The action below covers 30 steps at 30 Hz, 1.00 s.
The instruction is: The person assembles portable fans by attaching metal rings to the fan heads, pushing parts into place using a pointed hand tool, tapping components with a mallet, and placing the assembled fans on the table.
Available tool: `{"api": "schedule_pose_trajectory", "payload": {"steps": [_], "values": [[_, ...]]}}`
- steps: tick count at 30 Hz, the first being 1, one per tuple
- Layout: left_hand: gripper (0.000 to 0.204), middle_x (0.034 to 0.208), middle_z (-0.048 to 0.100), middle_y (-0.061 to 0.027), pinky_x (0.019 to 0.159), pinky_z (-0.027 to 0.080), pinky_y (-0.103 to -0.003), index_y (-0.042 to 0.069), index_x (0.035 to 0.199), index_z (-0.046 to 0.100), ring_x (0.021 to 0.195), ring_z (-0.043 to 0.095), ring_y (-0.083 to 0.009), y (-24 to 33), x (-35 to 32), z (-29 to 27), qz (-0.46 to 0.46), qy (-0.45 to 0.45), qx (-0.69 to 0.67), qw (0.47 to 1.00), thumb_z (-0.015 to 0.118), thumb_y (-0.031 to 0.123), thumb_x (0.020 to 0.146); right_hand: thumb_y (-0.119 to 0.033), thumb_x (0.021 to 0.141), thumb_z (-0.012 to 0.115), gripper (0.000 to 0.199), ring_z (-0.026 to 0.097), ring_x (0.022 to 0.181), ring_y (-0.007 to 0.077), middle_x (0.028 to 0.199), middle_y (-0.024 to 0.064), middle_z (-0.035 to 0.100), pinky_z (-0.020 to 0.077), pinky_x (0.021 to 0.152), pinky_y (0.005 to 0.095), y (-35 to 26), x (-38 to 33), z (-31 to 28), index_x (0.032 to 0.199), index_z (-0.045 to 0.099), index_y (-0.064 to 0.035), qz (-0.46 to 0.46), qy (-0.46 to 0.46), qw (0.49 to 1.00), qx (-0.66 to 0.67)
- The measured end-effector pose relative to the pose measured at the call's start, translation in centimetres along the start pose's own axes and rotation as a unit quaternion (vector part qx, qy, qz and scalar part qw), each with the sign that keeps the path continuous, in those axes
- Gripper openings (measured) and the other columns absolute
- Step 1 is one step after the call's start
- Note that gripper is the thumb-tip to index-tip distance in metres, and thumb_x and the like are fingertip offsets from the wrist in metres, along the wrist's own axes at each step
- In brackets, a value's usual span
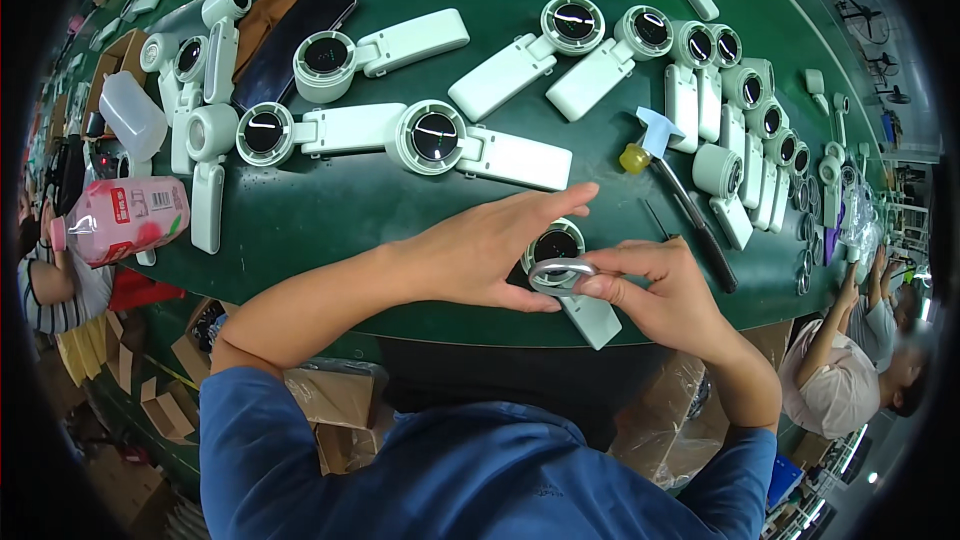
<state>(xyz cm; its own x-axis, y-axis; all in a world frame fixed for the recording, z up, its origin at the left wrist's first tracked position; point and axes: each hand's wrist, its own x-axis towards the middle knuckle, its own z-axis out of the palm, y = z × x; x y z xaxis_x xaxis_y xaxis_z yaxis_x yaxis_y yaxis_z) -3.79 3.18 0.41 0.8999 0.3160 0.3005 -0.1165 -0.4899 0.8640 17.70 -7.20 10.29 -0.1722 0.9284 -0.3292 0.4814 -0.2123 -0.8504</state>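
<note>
I have both hands low at the near edge of the green counter [330, 210]. My left hand [495, 250] lies flat and mostly open, fingers stretched out, its palm pressing on the round head of a pale green handheld fan [578, 292] that sits just in front of me, with the handle pointing toward my right. My right hand [665, 295] is pinched shut on a silvery metal ring [560, 275], thumb and forefinger holding it right over the fan's dark round face, touching or nearly touching it; I cannot tell which.

Further out on the counter, many more of the same fans [440, 140] lie in loose rows, some flat, some stacked close together along the right side. A black-handled tool with a yellow tip [690, 210] rests just beyond my right hand. At the left edge a pink drink bottle [125, 220] lies on its side, and a dark phone [295, 40] lies near the far left fans. Another person [850, 360] sits off to my right.
</note>
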Motion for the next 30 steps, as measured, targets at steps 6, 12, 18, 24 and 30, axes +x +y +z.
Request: {"api": "schedule_pose_trajectory", "payload": {"steps": [6,12,18,24,30], "values": [[0.111,0.148,0.047,-0.0183,0.108,0.046,-0.048,0.008,0.156,0.017,0.130,0.053,-0.0402,0.1,0.0,0.2,-0.019,-0.012,0.023,0.999,0.089,0.033,0.074,-0.015,0.090,0.076,0.022,0.063,0.064,0.0186,0.079,0.0121,0.071,0.0475,0.060,0.0306,-0.1,0.1,-0.1,0.109,0.077,-0.0039,-0.008,-0.003,1.000,-0.007],[0.108,0.149,0.046,-0.0187,0.107,0.046,-0.048,0.010,0.155,0.019,0.131,0.052,-0.0410,0.1,0.3,0.1,-0.012,-0.011,0.032,0.999,0.087,0.035,0.075,-0.014,0.088,0.077,0.021,0.065,0.066,0.0227,0.080,0.0130,0.071,0.0498,0.061,0.0330,-1.2,0.5,-0.7,0.106,0.077,-0.0038,-0.019,-0.011,0.999,-0.049],[0.105,0.150,0.045,-0.0191,0.108,0.046,-0.048,0.011,0.155,0.020,0.134,0.049,-0.0410,0.8,0.0,0.1,-0.025,0.002,0.039,0.999,0.087,0.033,0.077,-0.012,0.085,0.079,0.020,0.064,0.070,0.0234,0.076,0.0126,0.069,0.0485,0.062,0.0341,-2.4,0.8,-1.3,0.102,0.077,-0.0002,-0.054,-0.019,0.995,-0.086],[0.103,0.152,0.043,-0.0194,0.109,0.045,-0.048,0.008,0.154,0.020,0.135,0.048,-0.0413,1.5,-0.3,0.6,-0.049,0.033,0.032,0.998,0.086,0.032,0.078,-0.012,0.084,0.079,0.021,0.064,0.070,0.0246,0.076,0.0128,0.069,0.0492,0.063,0.0352,-2.6,1.4,-1.4,0.101,0.077,-0.0009,-0.049,-0.041,0.992,-0.107],[0.101,0.151,0.044,-0.0206,0.110,0.045,-0.047,0.005,0.154,0.018,0.134,0.050,-0.0423,1.6,0.0,0.8,-0.080,0.024,-0.004,0.997,0.084,0.029,0.081,-0.011,0.083,0.079,0.022,0.064,0.071,0.0260,0.080,0.0133,0.069,0.0500,0.065,0.0351,-2.5,1.5,-1.7,0.102,0.076,-0.0009,-0.072,-0.033,0.989,-0.122]]}}
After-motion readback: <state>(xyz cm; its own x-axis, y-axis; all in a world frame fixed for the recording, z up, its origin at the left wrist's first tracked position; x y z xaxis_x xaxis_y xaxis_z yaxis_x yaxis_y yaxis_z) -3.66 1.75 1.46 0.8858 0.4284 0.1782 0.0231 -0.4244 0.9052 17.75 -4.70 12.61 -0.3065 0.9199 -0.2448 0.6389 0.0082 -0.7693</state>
